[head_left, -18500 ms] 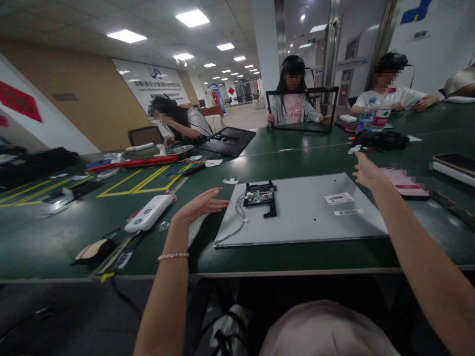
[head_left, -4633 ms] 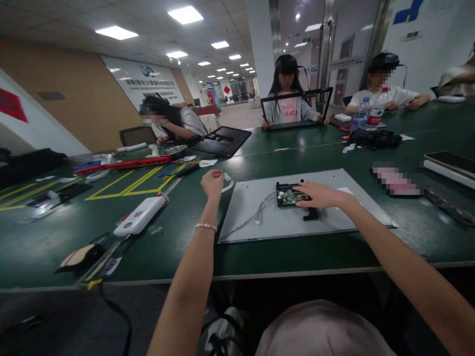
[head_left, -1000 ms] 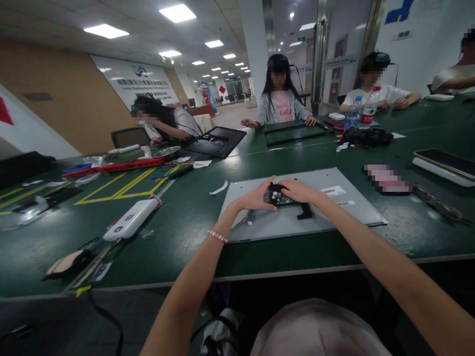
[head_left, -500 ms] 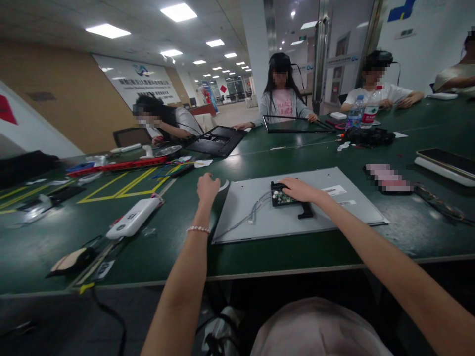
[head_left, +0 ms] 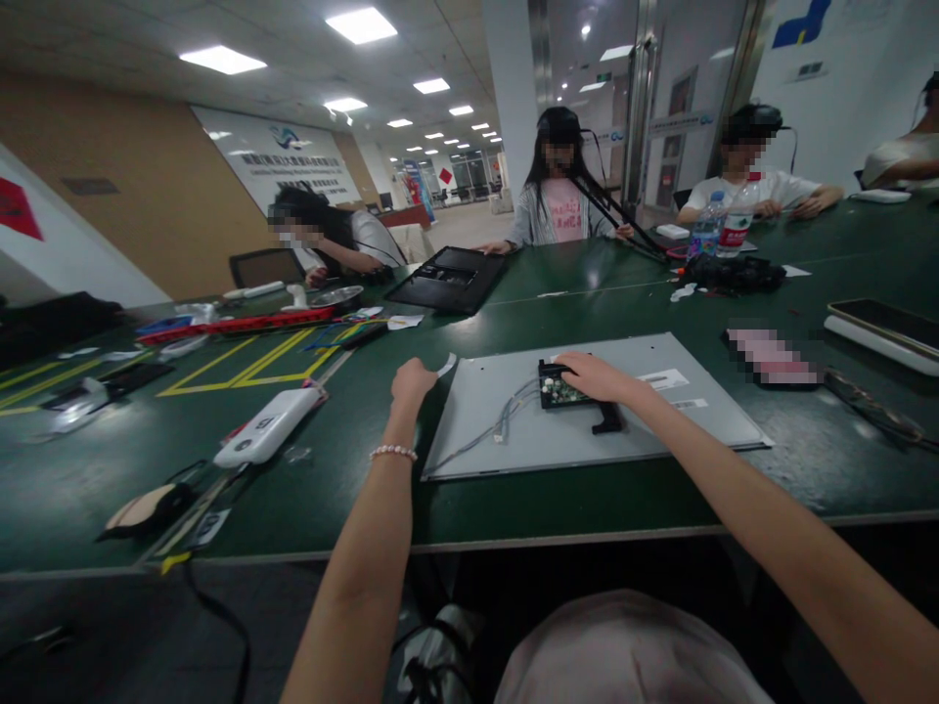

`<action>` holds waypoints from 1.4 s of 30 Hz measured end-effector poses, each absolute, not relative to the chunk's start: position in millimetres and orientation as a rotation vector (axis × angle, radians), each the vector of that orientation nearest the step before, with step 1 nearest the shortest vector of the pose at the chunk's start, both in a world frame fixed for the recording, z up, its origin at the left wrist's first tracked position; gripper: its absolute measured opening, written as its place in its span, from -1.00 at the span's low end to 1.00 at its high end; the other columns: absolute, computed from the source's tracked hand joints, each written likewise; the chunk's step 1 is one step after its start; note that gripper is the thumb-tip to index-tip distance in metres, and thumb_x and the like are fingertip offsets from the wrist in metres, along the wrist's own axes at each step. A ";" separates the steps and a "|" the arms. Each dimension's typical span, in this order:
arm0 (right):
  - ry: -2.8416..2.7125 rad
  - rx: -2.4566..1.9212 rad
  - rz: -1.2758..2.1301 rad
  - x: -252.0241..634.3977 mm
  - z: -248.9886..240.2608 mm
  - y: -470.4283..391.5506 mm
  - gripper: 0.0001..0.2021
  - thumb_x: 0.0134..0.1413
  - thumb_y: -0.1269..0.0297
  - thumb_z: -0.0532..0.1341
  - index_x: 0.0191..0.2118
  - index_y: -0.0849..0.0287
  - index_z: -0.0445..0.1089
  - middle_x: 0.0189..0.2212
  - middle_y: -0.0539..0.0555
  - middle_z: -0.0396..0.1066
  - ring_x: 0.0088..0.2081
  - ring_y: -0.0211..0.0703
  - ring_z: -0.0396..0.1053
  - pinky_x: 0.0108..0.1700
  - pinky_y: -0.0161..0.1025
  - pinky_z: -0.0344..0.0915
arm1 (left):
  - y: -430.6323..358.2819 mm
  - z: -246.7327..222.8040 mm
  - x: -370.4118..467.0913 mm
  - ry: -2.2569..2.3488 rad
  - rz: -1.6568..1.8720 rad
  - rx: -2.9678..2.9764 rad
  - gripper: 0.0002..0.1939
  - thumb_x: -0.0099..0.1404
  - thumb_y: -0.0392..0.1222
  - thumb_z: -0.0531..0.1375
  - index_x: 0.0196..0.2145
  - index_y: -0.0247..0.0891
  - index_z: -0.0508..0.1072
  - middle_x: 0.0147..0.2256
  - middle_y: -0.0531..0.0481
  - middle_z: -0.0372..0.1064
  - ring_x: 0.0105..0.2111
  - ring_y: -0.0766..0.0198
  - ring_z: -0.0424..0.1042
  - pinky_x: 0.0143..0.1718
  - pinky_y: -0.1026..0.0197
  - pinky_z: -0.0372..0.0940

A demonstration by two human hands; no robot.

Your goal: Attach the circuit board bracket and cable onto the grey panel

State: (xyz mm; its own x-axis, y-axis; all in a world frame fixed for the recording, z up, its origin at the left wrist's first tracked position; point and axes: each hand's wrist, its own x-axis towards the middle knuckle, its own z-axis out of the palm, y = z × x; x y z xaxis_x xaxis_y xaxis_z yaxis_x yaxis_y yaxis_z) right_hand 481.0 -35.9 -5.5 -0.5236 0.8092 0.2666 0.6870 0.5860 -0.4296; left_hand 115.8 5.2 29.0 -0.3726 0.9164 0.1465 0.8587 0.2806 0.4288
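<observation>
A flat silvery-grey panel (head_left: 499,391), like the back of a display, lies on the green table in front of me. On it sits a black bracket holding a green circuit board (head_left: 561,389), with grey wires (head_left: 506,411) running off its left side. My right hand (head_left: 587,374) rests on the bracket's upper right part; its fingertips are partly hidden, and a black arm of the bracket shows below it. Left of the panel, my left hand (head_left: 413,376) is closed in a pinch on a small white strip of tape (head_left: 447,366).
To the left lie a white power bank (head_left: 268,427), a mouse (head_left: 147,510) and yellow tape lines. A phone (head_left: 774,357) and glasses (head_left: 872,401) are on the right. Across the table, co-workers sit by a black casing (head_left: 449,279), a thin black frame (head_left: 623,220) and bottles (head_left: 736,230).
My left hand has turned slightly, and the white strip now points more upward. My right hand stays on the bracket. Across the table, a co-worker has tilted the black frame upright.
</observation>
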 end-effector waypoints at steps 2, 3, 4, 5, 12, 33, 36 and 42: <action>-2.380 -1.201 0.365 480.6 -5.3 -36.3 -0.59 0.27 0.34 0.00 0.17 0.32 0.28 0.21 0.27 0.25 0.22 0.00 0.19 0.26 -0.07 0.07 | 5.5 30.9 116.9 2.471 0.558 1.625 -0.78 0.02 -0.25 0.27 -0.30 -0.28 0.48 -0.14 -0.33 0.47 -0.10 -0.16 0.44 -0.20 0.02 0.30; -2.379 -1.201 0.362 480.4 -5.4 -36.3 -0.59 0.28 0.34 0.00 0.17 0.33 0.28 0.21 0.28 0.24 0.23 0.01 0.18 0.26 -0.07 0.06 | 5.5 31.9 117.2 2.485 0.535 1.620 -0.78 0.03 -0.29 0.24 -0.29 -0.26 0.49 -0.12 -0.30 0.47 -0.10 -0.11 0.44 -0.21 0.05 0.30; -2.376 -1.199 0.360 480.3 -5.7 -36.1 -0.59 0.27 0.34 0.00 0.17 0.33 0.28 0.22 0.29 0.23 0.23 0.01 0.18 0.26 -0.06 0.06 | 5.4 32.9 117.2 2.487 0.547 1.636 -0.78 0.03 -0.31 0.22 -0.29 -0.26 0.50 -0.12 -0.29 0.48 -0.10 -0.09 0.44 -0.21 0.06 0.30; -2.375 -1.196 0.357 480.2 -6.2 -35.7 -0.59 0.27 0.34 0.00 0.18 0.32 0.28 0.22 0.29 0.23 0.23 0.02 0.18 0.26 -0.05 0.07 | 5.3 33.9 116.9 2.490 0.567 1.653 -0.78 0.04 -0.32 0.20 -0.29 -0.27 0.51 -0.13 -0.28 0.48 -0.10 -0.08 0.44 -0.21 0.07 0.30; -2.355 -1.173 0.333 480.8 -10.4 -32.2 -0.56 0.26 0.33 0.01 0.22 0.32 0.22 0.23 0.29 0.21 0.25 -0.02 0.15 0.28 -0.06 0.05 | 7.4 47.4 118.7 2.307 1.049 1.763 -0.79 0.04 -0.26 0.17 -0.34 -0.30 0.54 -0.32 -0.13 0.50 -0.25 0.09 0.45 -0.23 0.17 0.28; -2.467 -0.609 0.107 449.0 23.2 -85.8 -0.51 0.13 0.48 0.12 0.19 0.14 0.29 0.17 0.20 0.28 0.18 0.01 0.21 0.22 0.05 0.12 | -20.6 60.7 185.7 1.069 0.291 1.981 -0.74 0.01 -0.09 0.33 -0.33 -0.25 0.58 -0.42 -0.02 0.46 -0.42 0.26 0.39 -0.36 0.25 0.26; -2.500 -0.493 0.075 442.1 19.6 -86.6 -0.66 0.13 0.50 0.14 0.01 0.16 0.44 0.07 0.19 0.39 0.15 0.01 0.26 0.20 0.04 0.15 | -17.0 56.1 186.7 1.010 0.230 2.015 -0.74 0.03 -0.11 0.31 -0.29 -0.26 0.57 -0.39 -0.01 0.46 -0.41 0.29 0.38 -0.36 0.27 0.26; -2.495 -0.378 0.038 437.2 12.3 -83.7 -0.79 0.17 0.51 0.14 -0.24 0.22 0.53 -0.18 0.16 0.54 0.02 -0.03 0.37 0.11 -0.03 0.25 | -9.0 47.3 182.2 0.936 0.174 2.046 -0.72 0.09 -0.12 0.29 -0.24 -0.30 0.54 -0.37 -0.01 0.45 -0.40 0.33 0.36 -0.35 0.30 0.23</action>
State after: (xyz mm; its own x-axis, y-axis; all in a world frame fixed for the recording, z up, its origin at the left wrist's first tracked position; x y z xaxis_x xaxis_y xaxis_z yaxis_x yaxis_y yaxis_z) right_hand 437.2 -83.7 12.3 -0.7742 0.2775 0.5689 0.2600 0.9589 -0.1139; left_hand 182.2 -9.0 47.3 0.7093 0.6739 -0.2068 0.5545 -0.3522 0.7540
